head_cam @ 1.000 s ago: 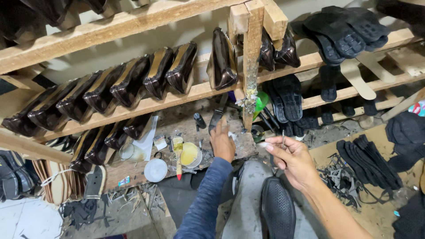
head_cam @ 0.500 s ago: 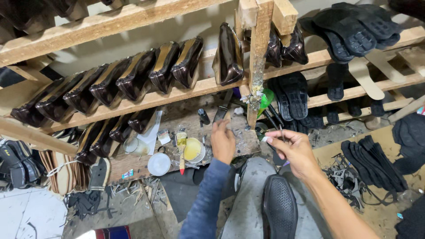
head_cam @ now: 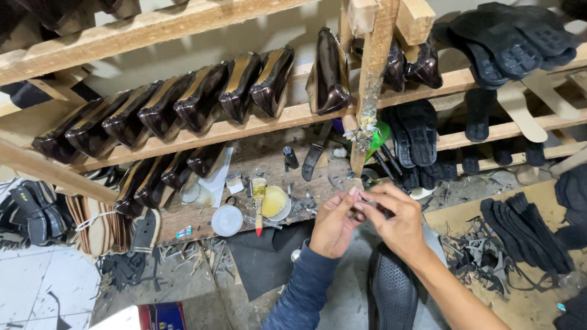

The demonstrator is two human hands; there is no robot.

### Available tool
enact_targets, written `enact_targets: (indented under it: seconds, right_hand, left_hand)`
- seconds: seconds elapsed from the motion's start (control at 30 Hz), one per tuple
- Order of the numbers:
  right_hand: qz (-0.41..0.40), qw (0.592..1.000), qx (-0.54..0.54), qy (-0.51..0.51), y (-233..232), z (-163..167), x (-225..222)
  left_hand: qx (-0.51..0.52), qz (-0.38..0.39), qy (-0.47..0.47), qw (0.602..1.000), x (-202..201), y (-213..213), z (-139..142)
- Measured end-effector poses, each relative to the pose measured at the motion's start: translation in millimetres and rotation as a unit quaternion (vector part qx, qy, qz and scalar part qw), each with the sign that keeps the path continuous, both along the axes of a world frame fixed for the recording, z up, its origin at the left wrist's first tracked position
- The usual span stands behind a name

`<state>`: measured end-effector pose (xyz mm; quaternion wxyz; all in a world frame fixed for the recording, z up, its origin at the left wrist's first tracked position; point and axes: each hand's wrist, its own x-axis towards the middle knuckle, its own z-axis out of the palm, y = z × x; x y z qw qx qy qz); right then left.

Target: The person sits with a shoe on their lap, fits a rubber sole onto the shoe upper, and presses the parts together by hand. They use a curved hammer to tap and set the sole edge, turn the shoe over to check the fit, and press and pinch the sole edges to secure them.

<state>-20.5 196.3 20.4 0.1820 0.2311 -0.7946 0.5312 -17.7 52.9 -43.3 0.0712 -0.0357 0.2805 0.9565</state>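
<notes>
A cluttered shoemaking bench [head_cam: 202, 223] is seen beneath slanted wooden racks [head_cam: 183, 131] against a pale wall. Just below centre, a small dark piece [head_cam: 365, 205] — too small to be made out clearly — is pinched between both hands where the fingertips meet. The left hand [head_cam: 333, 223], in a blue sleeve, is closed on it from 8 o'clock; the right hand [head_cam: 397, 220], bare-armed, is closed on it from 4 o'clock. A black shoe sole [head_cam: 391, 290] lies directly under the hands at 6 o'clock. At 9 o'clock a glue brush [head_cam: 259, 201] rests across a yellow glue tin [head_cam: 275, 201], beside one white lid [head_cam: 227, 220]. At 11 o'clock seven glossy dark shoe uppers [head_cam: 183, 110] are lined on the rack — at 2 o'clock black soles [head_cam: 507, 40] are stacked.
</notes>
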Motion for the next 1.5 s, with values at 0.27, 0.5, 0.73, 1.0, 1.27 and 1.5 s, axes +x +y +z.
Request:
enact_targets:
  seconds: [0.27,0.5,0.73,1.0,1.27,1.5]
  right_hand:
    - [-0.032,0.964,-0.072,-0.254,10,-13,-21]
    - [0.048,0.947,-0.159,-0.275,11,-25,-38]
    - [0.005,0.938,-0.147,-0.314,20,-21,-39]
    - [0.039,0.967,-0.157,-0.198,21,-19,-31]
    - [0.061,0.941,-0.194,-0.271,23,17,-12]
    - [0.038,0.912,-0.243,-0.33,29,12,-11]
  left_hand:
    - [-0.328,0.282,0.09,0.897,-30,-40,32]
    - [-0.706,0.388,0.002,0.593,-105,-98,42]
    - [-0.665,0.367,0.007,0.65,-91,-95,39]
    - [-0.613,0.253,0.196,0.722,-3,-45,69]
    - [-0.61,0.201,0.265,0.719,30,-29,97]
    - [-0.646,0.193,0.326,0.663,38,-32,115]
